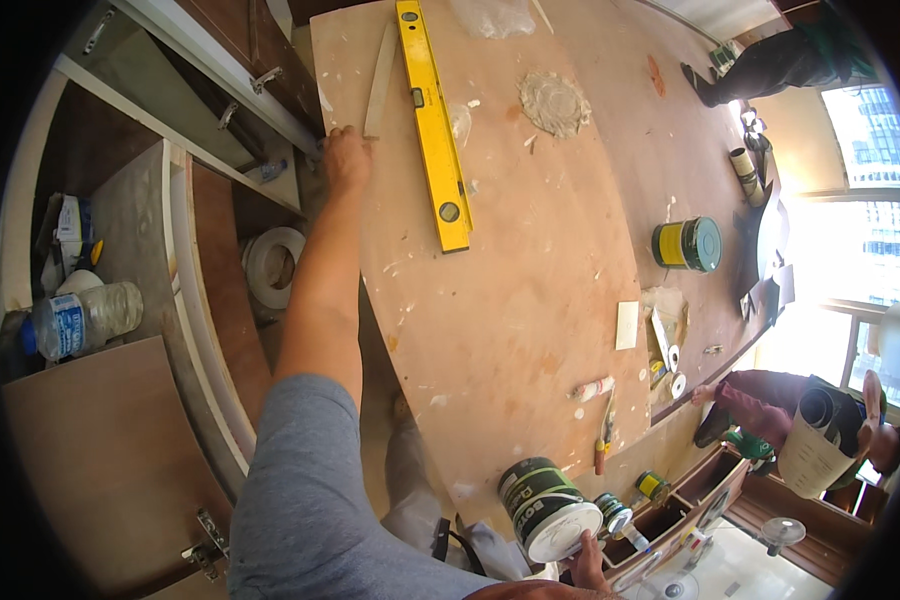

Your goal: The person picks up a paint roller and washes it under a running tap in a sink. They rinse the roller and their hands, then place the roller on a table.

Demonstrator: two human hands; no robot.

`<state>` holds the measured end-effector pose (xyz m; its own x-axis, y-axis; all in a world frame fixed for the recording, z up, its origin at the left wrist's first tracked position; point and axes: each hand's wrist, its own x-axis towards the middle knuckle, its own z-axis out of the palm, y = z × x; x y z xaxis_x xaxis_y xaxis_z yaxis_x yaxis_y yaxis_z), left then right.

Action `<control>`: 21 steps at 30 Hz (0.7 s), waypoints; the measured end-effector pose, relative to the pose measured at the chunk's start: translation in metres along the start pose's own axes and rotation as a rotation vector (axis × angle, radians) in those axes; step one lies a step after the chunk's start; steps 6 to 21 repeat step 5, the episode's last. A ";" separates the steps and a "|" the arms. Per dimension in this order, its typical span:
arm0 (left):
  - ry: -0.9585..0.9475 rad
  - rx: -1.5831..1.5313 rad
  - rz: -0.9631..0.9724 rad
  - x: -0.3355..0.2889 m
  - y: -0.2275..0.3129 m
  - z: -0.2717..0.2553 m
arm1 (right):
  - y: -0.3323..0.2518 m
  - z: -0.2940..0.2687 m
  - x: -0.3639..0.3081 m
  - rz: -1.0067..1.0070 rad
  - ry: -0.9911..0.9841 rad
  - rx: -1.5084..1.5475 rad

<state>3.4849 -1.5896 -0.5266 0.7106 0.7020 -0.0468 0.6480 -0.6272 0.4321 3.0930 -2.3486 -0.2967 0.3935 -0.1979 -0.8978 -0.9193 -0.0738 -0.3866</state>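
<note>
My left hand (347,160) is closed at the edge of the large wooden board (530,300). Its fingers meet the end of a thin pale strip (380,80); what they grip is too small to make out. Beside the strip lies a yellow spirit level (435,130). Down at the lower edge, my right hand (589,564) grips a black-and-green paint can (536,500) by its pale round end. Two smaller cans, a green-and-white one (613,514) and a yellow-and-dark one (653,487), appear past it.
On the board are a dried putty patch (555,103), a small paint roller (593,389) and a pale square (626,325). A green-lidded can (687,245) stands farther right. Open cabinets hold a plastic bottle (85,318) and tape roll (273,267). Another person (770,410) is at right; another's leg (760,65) shows above.
</note>
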 end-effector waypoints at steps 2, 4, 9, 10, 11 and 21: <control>0.087 -0.074 -0.087 -0.011 0.029 -0.018 | 0.007 0.000 -0.003 0.005 -0.013 -0.009; -0.064 0.050 0.023 -0.001 0.029 -0.013 | 0.010 -0.004 0.001 0.018 -0.036 -0.010; -0.138 0.113 0.076 0.009 0.023 -0.005 | 0.009 -0.007 0.004 0.011 -0.039 -0.009; -0.138 0.113 0.076 0.009 0.023 -0.005 | 0.009 -0.007 0.004 0.011 -0.039 -0.009; -0.138 0.113 0.076 0.009 0.023 -0.005 | 0.009 -0.007 0.004 0.011 -0.039 -0.009; -0.138 0.113 0.076 0.009 0.023 -0.005 | 0.009 -0.007 0.004 0.011 -0.039 -0.009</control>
